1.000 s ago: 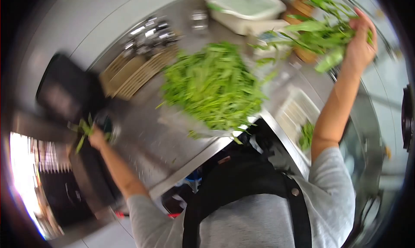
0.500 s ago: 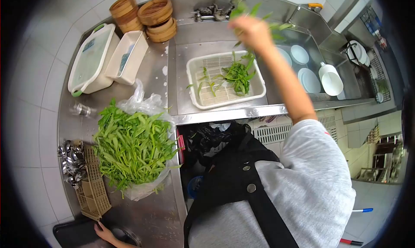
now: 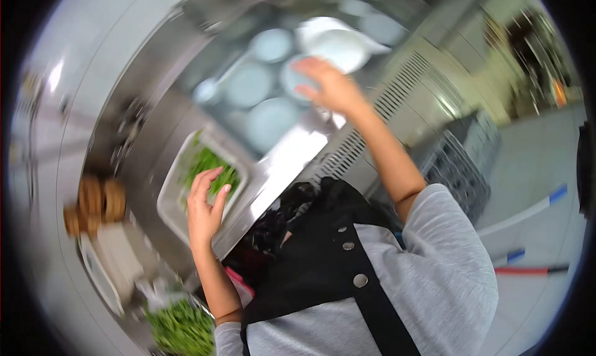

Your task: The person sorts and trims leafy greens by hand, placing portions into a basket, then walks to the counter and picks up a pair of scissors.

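Note:
My left hand [image 3: 207, 207] hovers at the near edge of a white plastic basket [image 3: 171, 210], its thumb and fingers apart and nothing in it. Cut leafy greens [image 3: 208, 163] lie in the basket, partly hidden behind that hand. My right hand [image 3: 329, 89] is stretched out over the sink with its fingers spread, holding nothing visible. Beneath and around it are pale round plates [image 3: 273, 123] and a white bowl-like vessel [image 3: 338, 49], all blurred. Whether the right hand touches any of them I cannot tell.
A heap of leafy greens [image 3: 180, 328] sits at lower left, beside white containers [image 3: 124, 250] and bamboo steamers [image 3: 93, 201]. The sink's metal front edge [image 3: 276, 188] runs diagonally before me. On the right, a grey crate [image 3: 456, 170] stands on the floor near long handles [image 3: 528, 270].
My view has swung right toward the sink. My right hand, earlier holding green stems above the basket, is now empty over the plates. My left hand has come up from the lower left.

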The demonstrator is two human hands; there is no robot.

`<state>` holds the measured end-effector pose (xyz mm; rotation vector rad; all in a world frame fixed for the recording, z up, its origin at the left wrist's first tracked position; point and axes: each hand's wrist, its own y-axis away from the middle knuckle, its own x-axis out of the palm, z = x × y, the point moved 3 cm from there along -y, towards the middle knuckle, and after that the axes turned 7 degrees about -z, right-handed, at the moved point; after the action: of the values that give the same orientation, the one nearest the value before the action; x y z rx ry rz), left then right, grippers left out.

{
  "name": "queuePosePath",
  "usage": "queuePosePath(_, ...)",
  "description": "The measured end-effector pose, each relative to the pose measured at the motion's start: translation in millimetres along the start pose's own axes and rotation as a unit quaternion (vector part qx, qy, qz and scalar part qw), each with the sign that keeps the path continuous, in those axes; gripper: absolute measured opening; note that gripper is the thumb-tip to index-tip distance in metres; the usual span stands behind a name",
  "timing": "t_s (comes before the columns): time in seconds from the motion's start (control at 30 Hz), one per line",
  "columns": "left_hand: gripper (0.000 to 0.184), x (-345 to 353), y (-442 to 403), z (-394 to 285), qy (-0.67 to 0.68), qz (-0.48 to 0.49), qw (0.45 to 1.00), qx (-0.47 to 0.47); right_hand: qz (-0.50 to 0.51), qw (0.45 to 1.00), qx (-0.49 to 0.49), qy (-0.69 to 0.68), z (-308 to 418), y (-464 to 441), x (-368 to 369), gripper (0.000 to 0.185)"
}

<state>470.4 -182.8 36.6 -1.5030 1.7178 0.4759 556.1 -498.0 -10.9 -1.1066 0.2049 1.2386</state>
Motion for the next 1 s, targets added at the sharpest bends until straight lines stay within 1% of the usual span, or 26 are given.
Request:
queuePosePath(0.03,0.027,33.4,-22.1,-20.8,0.038,0.048,0.998,0.021,-0.065,0.993,0.081,0.052,-45.9,23.1,-66.0,0.045)
queuePosePath(0.07,0.027,66.8,-44.7,-43.5,0.072,0.094,0.992,0.044,-0.128,0.977,0.089,0.148,-84.8,55.7,-134.0,0.041)
queuePosePath(0.1,0.025,104.6,-61.4,-59.4,0.113,0.134,0.982,0.066,-0.181,0.947,0.16,0.211,-103.0,96.7,-202.4,0.038)
queuePosePath(0.13,0.025,137.2,-73.4,-88.9,0.133,0.177,0.968,0.114,-0.237,0.9,0.256,0.263,-108.4,146.0,-262.0,0.039)
queuePosePath(0.17,0.025,171.1,-81.8,-115.0,0.155,0.227,0.946,0.169,-0.278,0.842,0.31,0.342,-98.5,188.7,-313.5,0.036)
queuePosePath(0.2,0.026,202.7,-84.9,-142.0,0.182,0.276,0.916,0.229,-0.345,0.812,0.317,0.348,-80.8,230.4,-351.8,0.031)
queuePosePath(0.23,0.027,228.4,-86.3,-171.0,0.199,0.368,0.877,0.237,-0.373,0.757,0.359,0.398,-54.4,260.7,-374.4,0.029)
queuePosePath(0.27,0.028,237.8,-79.5,-192.8,0.178,0.423,0.846,0.27,-0.383,0.714,0.378,0.449,-23.1,295.0,-381.1,0.028)
queuePosePath(0.3,0.028,258.7,-81.4,-211.2,0.183,0.453,0.812,0.318,-0.416,0.698,0.384,0.439,-10.8,317.2,-381.6,0.025)
queuePosePath(0.33,0.028,284.1,-87.8,-230.3,0.193,0.474,0.778,0.364,-0.445,0.695,0.416,0.382,-11.8,334.5,-363.7,0.024)
queuePosePath(0.37,0.027,312.6,-102.0,-253.1,0.162,0.52,0.738,0.399,-0.478,0.684,0.44,0.332,-17.4,351.4,-345.7,0.022)
queuePosePath(0.4,0.027,323.2,-112.2,-266.3,0.166,0.538,0.727,0.392,-0.473,0.681,0.473,0.299,-26.6,353.8,-327.2,0.021)
queuePosePath(0.43,0.027,335.8,-123.9,-276.8,0.159,0.538,0.73,0.39,-0.426,0.687,0.526,0.263,-36.5,351.8,-313.4,0.02)
queuePosePath(0.47,0.028,350.2,-138.2,-286.4,0.153,0.537,0.733,0.389,-0.396,0.736,0.485,0.258,-52.8,355.5,-296.7,0.018)
queuePosePath(0.5,0.028,367.5,-153.2,-296.6,0.139,0.54,0.733,0.389,-0.383,0.741,0.515,0.197,-66.8,356.8,-286.0,0.018)
queuePosePath(0.53,0.029,389.8,-170.6,-303.2,0.131,0.548,0.731,0.385,-0.368,0.742,0.543,0.137,-80.3,358.2,-280.6,0.018)
queuePosePath(0.6,0.03,434.1,-209.5,-331.9,0.106,0.552,0.734,0.381,-0.418,0.71,0.56,0.086,-110.3,373.1,-283.9,0.018)
queuePosePath(0.67,0.029,472.3,-250.1,-358.8,0.106,0.551,0.743,0.364,-0.42,0.658,0.593,0.195,-121.3,393.5,-303.6,0.018)
queuePosePath(0.7,0.029,486.1,-271.1,-376.1,0.099,0.538,0.757,0.358,-0.423,0.62,0.617,0.237,-124.7,412.1,-312.4,0.018)
queuePosePath(0.73,0.029,505.2,-292.6,-386.9,0.109,0.534,0.751,0.372,-0.422,0.578,0.641,0.276,-127.4,427.9,-319.7,0.017)
queuePosePath(0.77,0.029,526.0,-318.7,-400.3,0.117,0.516,0.768,0.361,-0.429,0.523,0.67,0.305,-124.0,427.5,-335.1,0.017)
queuePosePath(0.8,0.03,546.6,-344.1,-417.3,0.123,0.498,0.785,0.348,-0.456,0.481,0.668,0.339,-125.9,450.8,-338.6,0.017)
queuePosePath(0.87,0.03,583.6,-388.9,-454.7,0.136,0.471,0.787,0.375,-0.455,0.375,0.693,0.415,-124.1,453.9,-350.4,0.018)
queuePosePath(0.93,0.03,615.9,-420.3,-508.5,0.121,0.457,0.784,0.403,-0.49,0.289,0.695,0.439,-143.5,444.0,-365.1,0.017)
queuePosePath(0.97,0.03,634.3,-430.1,-541.8,0.146,0.466,0.772,0.407,-0.501,0.282,0.689,0.441,-170.9,435.8,-382.0,0.017)
queuePosePath(1.0,0.03,652.0,-436.9,-570.9,0.17,0.478,0.758,0.409,-0.512,0.288,0.682,0.435,-196.3,423.6,-398.0,0.017)
